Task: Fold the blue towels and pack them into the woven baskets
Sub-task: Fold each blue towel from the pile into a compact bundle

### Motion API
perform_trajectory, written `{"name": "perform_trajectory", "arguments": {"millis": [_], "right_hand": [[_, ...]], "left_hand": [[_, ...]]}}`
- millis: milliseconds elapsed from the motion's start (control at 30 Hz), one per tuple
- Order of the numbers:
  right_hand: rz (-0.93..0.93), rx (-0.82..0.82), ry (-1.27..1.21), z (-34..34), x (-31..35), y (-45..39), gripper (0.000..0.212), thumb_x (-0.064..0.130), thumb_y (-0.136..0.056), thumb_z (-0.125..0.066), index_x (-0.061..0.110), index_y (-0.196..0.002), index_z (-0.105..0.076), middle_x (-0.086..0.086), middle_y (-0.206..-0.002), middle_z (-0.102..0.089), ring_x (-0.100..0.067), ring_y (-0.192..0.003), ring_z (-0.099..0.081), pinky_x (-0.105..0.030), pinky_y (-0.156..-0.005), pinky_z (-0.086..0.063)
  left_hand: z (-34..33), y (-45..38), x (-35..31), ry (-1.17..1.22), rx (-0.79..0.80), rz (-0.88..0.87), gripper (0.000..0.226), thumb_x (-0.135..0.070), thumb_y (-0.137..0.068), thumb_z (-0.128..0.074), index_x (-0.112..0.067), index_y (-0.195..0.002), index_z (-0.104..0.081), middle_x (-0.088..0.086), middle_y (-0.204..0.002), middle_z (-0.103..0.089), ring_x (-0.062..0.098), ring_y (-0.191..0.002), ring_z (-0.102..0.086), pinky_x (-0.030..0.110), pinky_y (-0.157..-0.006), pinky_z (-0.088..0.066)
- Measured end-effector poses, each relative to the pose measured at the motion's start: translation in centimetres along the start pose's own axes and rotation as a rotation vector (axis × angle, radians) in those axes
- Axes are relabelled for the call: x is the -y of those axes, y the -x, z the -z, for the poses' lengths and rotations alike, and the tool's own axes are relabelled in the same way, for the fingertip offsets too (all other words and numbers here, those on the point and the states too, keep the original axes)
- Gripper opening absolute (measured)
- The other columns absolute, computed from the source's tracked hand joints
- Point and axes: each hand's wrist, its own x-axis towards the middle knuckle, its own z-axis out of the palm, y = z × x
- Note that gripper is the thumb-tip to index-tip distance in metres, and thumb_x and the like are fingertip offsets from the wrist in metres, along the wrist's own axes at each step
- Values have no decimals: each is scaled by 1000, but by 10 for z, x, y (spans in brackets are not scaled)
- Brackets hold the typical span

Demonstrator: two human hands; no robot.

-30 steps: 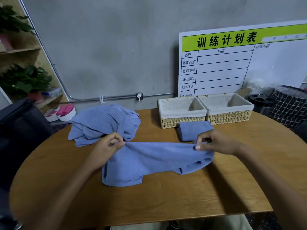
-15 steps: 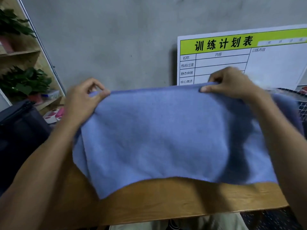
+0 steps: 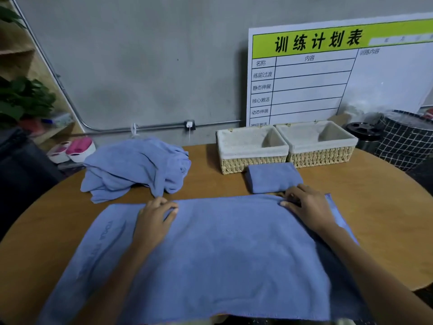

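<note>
Head view shows me both hands, left hand (image 3: 155,216) and right hand (image 3: 307,205), pinching the far edge of the towel (image 3: 222,254) spread flat on the table (image 3: 386,219), long axis left-to-right, baskets (image 3: 253,158) beyond my right hand.

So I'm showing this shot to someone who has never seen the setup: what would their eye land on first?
Probably the big blue towel spread flat across the near side of the round wooden table, with the left hand and right hand gripping its far edge. Next, the green-headed chart board leaning against the wall, above two lined woven baskets at the table's back edge. A rumpled towel heap lies back left.
</note>
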Motion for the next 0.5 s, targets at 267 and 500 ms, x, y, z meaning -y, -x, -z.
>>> {"name": "perform_trajectory", "arguments": {"millis": [267, 500], "right_hand": [[-94, 61, 166, 20, -16, -4, 26, 47, -82, -75, 26, -88, -61, 5, -83, -55, -27, -84, -59, -35, -68, -35], [-42, -12, 80, 9, -17, 11, 47, 58, -87, -49, 17, -96, -69, -2, -90, -60, -31, -80, -60, -39, -67, -49]], "left_hand": [[-5, 17, -23, -82, 21, 59, 45, -60, -82, -49, -32, -108, -71, -7, -111, -59, 22, -97, -62, 41, -77, -51], [-6, 22, -35, -118, 98, 138, 60, -70, -80, -40, -34, -120, -66, -8, -131, -56, 20, -121, -56, 55, -92, -43]]}}
